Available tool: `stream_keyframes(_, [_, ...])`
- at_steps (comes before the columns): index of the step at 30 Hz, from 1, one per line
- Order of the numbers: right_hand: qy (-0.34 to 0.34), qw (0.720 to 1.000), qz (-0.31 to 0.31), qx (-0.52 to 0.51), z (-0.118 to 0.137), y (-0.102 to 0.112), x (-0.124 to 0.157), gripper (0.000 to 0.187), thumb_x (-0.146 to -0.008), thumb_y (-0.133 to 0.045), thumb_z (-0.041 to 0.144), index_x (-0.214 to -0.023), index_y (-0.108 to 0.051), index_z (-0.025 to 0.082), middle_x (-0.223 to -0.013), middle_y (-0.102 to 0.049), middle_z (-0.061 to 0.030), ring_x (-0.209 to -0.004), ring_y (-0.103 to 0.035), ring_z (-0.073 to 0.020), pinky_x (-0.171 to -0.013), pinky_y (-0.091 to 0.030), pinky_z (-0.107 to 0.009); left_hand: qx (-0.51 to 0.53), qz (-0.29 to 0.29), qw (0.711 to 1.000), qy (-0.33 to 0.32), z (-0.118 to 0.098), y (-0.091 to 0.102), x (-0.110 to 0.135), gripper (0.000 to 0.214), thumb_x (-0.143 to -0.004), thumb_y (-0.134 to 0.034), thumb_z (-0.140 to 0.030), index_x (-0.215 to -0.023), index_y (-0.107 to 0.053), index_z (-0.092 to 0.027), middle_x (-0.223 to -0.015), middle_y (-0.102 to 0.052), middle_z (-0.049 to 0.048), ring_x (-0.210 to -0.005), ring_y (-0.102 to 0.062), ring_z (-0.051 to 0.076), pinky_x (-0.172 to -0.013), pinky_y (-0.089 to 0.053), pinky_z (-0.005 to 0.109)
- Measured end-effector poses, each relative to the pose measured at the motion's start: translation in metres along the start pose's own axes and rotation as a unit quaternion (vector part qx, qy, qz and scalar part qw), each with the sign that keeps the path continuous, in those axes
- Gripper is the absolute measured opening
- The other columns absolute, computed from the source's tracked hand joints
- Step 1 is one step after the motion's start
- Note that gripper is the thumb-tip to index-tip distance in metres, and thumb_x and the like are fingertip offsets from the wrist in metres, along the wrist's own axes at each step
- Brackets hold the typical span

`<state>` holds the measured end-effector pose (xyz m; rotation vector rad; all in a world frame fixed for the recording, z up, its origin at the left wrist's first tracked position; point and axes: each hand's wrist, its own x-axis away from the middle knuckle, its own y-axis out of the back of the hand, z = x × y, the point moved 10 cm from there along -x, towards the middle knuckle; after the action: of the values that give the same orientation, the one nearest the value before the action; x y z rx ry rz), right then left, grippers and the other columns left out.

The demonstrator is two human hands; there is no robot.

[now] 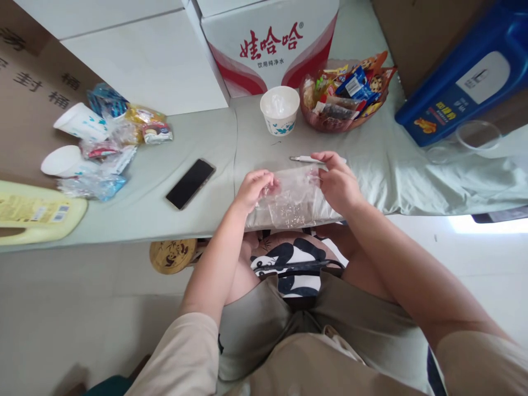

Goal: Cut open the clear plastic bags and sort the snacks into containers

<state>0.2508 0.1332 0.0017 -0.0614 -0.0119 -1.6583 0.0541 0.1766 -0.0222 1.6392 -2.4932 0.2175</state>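
A clear plastic bag (293,192) is stretched between my two hands at the table's front edge, with small flecks showing in its lower part. My left hand (256,190) pinches its left top corner, fingers closed. On the other side my right hand (339,184) grips the right top corner between thumb and fingers, its index finger raised. Just behind the bag lies a thin white pen-like tool (303,159), partly covered by my right hand. Beyond it stands a white paper cup (280,113) with a blue leaf print and clear plastic inside.
A pink bowl (350,122) holds packaged snacks. A phone (190,183) lies to the left, near wrappers (119,135) and two tipped paper cups (68,161). A blue jug (457,77) and a clear plastic cup (478,136) are at right; a yellow jug (41,213) is at left.
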Motion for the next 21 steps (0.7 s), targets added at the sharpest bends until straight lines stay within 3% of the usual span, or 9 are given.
stream_keyframes(2, [-0.035,0.999,-0.017,-0.038,-0.011,0.003,-0.002,0.045,-0.09,-0.052,0.044,-0.133,-0.048,0.031,-0.134,-0.058,-0.0077,-0.097,-0.068,-0.0204,-0.078,-0.057,-0.037,-0.028,-0.007,0.999,-0.04,-0.004,0.0,-0.001,0.032,-0.071,-0.079,-0.039,-0.078,-0.054,-0.02,-0.083,-0.068,0.0012,-0.07,-0.065,0.011,-0.068,-0.055,0.026])
stream_keyframes(4, [-0.058,0.998,-0.004,-0.033,-0.02,-0.002,-0.003,0.062,-0.085,-0.064,0.05,-0.139,-0.038,0.032,-0.121,-0.064,-0.0061,-0.085,-0.066,-0.0179,-0.072,-0.057,-0.035,-0.01,-0.013,0.997,-0.071,-0.006,0.001,0.0,0.044,-0.064,-0.086,-0.032,-0.094,-0.055,-0.022,-0.09,-0.069,-0.001,-0.07,-0.065,0.009,-0.069,-0.054,0.025])
stream_keyframes(6, [-0.069,0.997,0.022,-0.007,-0.024,-0.009,-0.002,0.076,-0.077,-0.075,0.042,-0.14,-0.036,0.03,-0.103,-0.067,-0.0022,-0.073,-0.063,-0.0157,-0.067,-0.055,-0.033,0.048,-0.026,0.995,-0.089,-0.008,0.004,0.0,0.063,-0.062,-0.089,-0.031,-0.113,-0.052,-0.027,-0.096,-0.07,-0.0019,-0.075,-0.068,0.011,-0.074,-0.055,0.026])
stream_keyframes(9, [-0.046,0.999,0.024,-0.002,-0.018,-0.012,0.0,0.078,-0.073,-0.077,0.03,-0.14,-0.037,0.028,-0.092,-0.067,0.0011,-0.07,-0.063,-0.0153,-0.069,-0.057,-0.034,0.135,-0.024,0.988,-0.068,-0.005,0.001,0.001,0.08,-0.063,-0.09,-0.037,-0.13,-0.047,-0.034,-0.111,-0.072,0.0014,-0.091,-0.074,0.018,-0.082,-0.058,0.033])
stream_keyframes(12, [-0.011,0.999,-0.014,-0.038,-0.008,-0.006,0.0,0.077,-0.075,-0.076,0.03,-0.142,-0.038,0.031,-0.101,-0.07,-0.0008,-0.078,-0.067,-0.0168,-0.074,-0.059,-0.035,0.131,0.026,0.991,0.012,0.006,-0.019,0.005,0.072,-0.064,-0.09,-0.038,-0.126,-0.056,-0.027,-0.118,-0.074,0.008,-0.098,-0.075,0.024,-0.085,-0.06,0.038])
stream_keyframes(15, [-0.021,0.997,-0.002,-0.079,-0.011,-0.009,-0.002,0.06,-0.073,-0.079,0.035,-0.126,-0.051,0.028,-0.1,-0.07,-0.0009,-0.078,-0.067,-0.0155,-0.07,-0.056,-0.031,0.084,0.034,0.995,0.036,0.008,-0.027,0.009,0.049,-0.068,-0.087,-0.034,-0.109,-0.066,-0.019,-0.111,-0.077,0.0104,-0.096,-0.075,0.023,-0.086,-0.059,0.036])
stream_keyframes(18, [-0.056,0.995,0.053,-0.057,-0.021,-0.022,-0.002,0.037,-0.07,-0.08,0.04,-0.094,-0.059,0.021,-0.079,-0.065,0.0013,-0.066,-0.06,-0.0116,-0.061,-0.049,-0.026,0.049,-0.013,0.999,0.01,0.004,-0.018,0.007,0.031,-0.077,-0.079,-0.031,-0.102,-0.067,-0.019,-0.105,-0.078,0.0075,-0.087,-0.074,0.018,-0.077,-0.059,0.03])
stream_keyframes(21, [-0.062,0.997,0.052,-0.011,-0.023,-0.023,-0.002,0.03,-0.076,-0.075,0.044,-0.083,-0.055,0.022,-0.068,-0.062,0.0029,-0.057,-0.056,-0.011,-0.054,-0.044,-0.025,-0.005,-0.059,0.998,0.005,0.005,-0.004,0.004,0.02,-0.084,-0.072,-0.03,-0.1,-0.067,-0.019,-0.084,-0.074,0.0019,-0.064,-0.068,0.012,-0.059,-0.054,0.024])
